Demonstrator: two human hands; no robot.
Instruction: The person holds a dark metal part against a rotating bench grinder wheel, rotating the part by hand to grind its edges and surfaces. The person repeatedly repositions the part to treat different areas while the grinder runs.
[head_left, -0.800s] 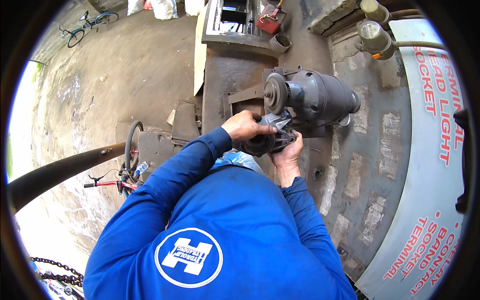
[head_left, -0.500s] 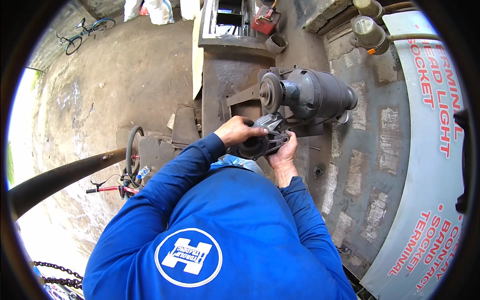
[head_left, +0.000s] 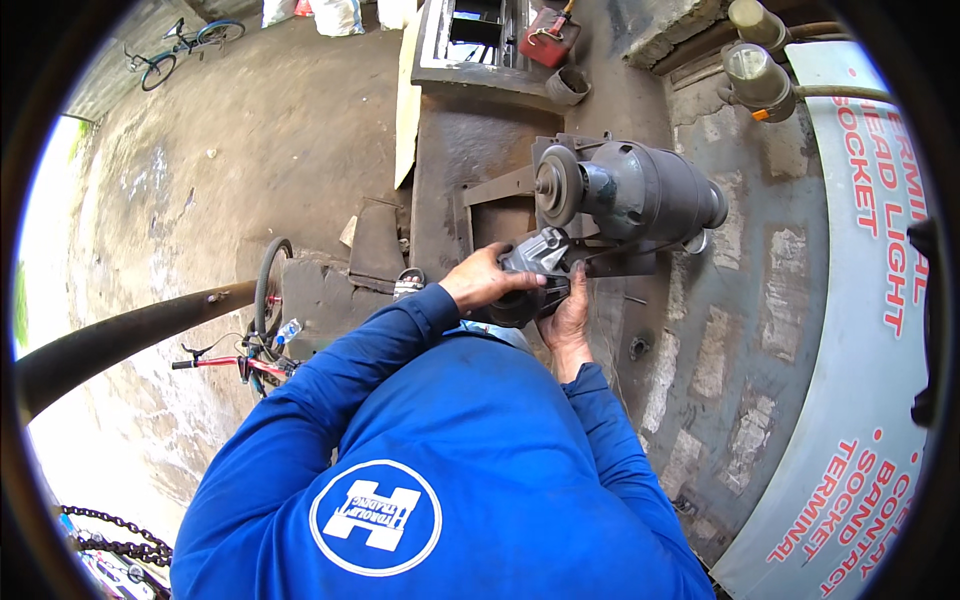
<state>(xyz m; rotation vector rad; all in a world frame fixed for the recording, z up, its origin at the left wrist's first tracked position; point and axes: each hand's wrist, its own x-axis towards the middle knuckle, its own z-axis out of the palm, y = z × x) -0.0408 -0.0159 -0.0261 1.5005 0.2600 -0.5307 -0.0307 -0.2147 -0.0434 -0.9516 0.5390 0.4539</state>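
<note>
Head — held casting (head_left: 540,252) — bucket (head_left: 568,86) beside red container (head_left: 549,40)

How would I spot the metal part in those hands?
Find the big grey motor, above and right of centre. Just below its round disc in the picture, the left hand and right hand hold the metal part. Unlike the barrel-shaped motor, its top is angular and silvery.
</note>
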